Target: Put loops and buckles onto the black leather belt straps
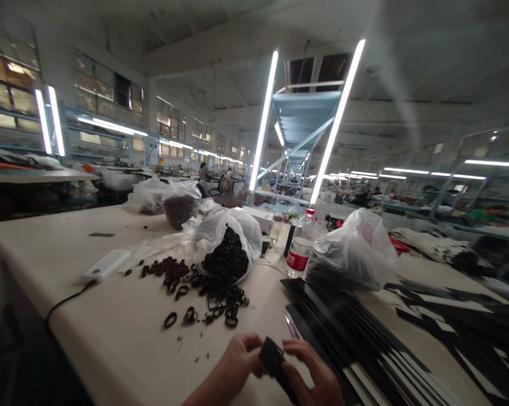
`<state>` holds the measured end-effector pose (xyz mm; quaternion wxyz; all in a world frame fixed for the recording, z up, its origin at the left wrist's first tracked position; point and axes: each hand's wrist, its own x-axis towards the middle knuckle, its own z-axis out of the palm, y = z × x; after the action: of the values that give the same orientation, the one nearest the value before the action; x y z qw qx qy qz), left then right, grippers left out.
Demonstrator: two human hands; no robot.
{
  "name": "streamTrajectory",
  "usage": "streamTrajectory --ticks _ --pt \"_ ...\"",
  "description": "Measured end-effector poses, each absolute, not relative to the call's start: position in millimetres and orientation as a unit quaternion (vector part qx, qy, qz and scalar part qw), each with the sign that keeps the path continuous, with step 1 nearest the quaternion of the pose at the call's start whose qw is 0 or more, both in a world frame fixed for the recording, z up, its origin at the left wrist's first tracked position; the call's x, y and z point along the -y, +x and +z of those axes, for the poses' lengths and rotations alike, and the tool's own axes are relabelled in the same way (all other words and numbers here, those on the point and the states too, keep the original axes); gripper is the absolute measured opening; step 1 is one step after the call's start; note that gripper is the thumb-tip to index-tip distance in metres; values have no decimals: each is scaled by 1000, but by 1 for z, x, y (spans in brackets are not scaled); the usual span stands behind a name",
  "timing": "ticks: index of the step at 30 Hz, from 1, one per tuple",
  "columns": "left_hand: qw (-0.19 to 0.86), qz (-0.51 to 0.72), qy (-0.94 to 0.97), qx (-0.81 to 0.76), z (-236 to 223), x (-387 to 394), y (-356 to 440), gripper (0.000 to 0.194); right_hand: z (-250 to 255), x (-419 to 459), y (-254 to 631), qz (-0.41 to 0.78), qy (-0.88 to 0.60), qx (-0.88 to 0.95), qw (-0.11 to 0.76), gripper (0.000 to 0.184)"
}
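Note:
Near the table's front edge, my left hand [240,361] pinches the end of a black strip [272,356]. My right hand [314,375] grips the same strip from the other side, its fingers curled around it. The strip runs down toward the bottom of the view, where my right hand hides part of it. To the right lies a stack of long black strips [347,321], some with white undersides or ends. A thin, pointed metal tool [292,326] rests beside the stack. Black rings [170,320] are scattered beyond my left hand.
An open plastic bag [252,228] spills black rings onto the table [123,332]. Brown round pieces [163,268] lie left of it. A red-capped bottle [299,248] stands beside another filled bag [356,248]. A white power strip [107,265] sits left; cut strips [449,304] lie right.

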<state>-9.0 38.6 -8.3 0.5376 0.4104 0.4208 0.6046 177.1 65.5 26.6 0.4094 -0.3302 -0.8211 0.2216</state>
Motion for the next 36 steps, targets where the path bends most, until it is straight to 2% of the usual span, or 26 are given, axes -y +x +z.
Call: streamTrajectory --ticks 2,4,6,8,10,12,15,20,25,27,33,36 --pt "567 628 358 -395 3 -30 -11 43 40 -51 179 181 -254 844 437 18" --pt "591 660 296 -357 13 -24 -16 44 47 -39 175 211 -201 882 371 15" --pt "615 674 245 -327 18 -23 -23 41 44 -32 167 294 -214 894 261 19" --pt "633 669 223 -319 19 -23 -29 39 35 -32 159 425 -272 837 211 30" --pt "642 658 233 -317 19 -21 -31 40 26 -36 153 539 -320 741 242 46" --pt "641 641 271 -324 19 -18 -31 41 22 -41 151 595 -341 661 304 53" --pt "624 612 342 -346 21 -13 -26 40 24 -49 154 605 -354 611 367 53" --pt "549 564 482 -385 15 -12 -16 36 31 -60 161 577 -369 606 405 49" --pt "424 490 606 -462 9 -7 -11 22 28 -67 163 556 -359 634 400 39" --pt "408 477 624 -466 11 -5 -9 22 28 -68 164 574 -353 627 391 39" --pt "497 561 503 -431 20 -7 -12 28 35 -61 163 623 -279 660 315 33" --pt "531 567 461 -428 23 -7 -13 31 35 -53 159 639 -215 684 280 39"
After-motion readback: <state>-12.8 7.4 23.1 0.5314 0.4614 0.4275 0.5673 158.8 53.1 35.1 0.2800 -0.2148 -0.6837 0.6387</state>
